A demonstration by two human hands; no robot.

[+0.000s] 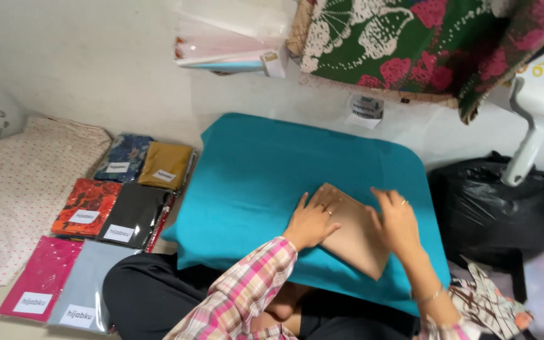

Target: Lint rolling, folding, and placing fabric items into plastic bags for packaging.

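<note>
A folded tan cloth (355, 240) lies on a teal cushion (253, 176) in front of me. My left hand (313, 220) rests flat on the cloth's left part, fingers spread. Beside it, my right hand (396, 221) presses down on the cloth's right edge, fingers apart. Neither hand grips anything. A pink plaid sleeve covers my left arm.
Several flat packaged cloths (121, 208) lie in rows on the floor at left, beside a dotted white pillow (20, 189). A black plastic bag (495, 211) and a white handheld steamer (536, 119) stand at right. A floral cloth (423, 44) and clear plastic sleeves (228, 38) lie beyond.
</note>
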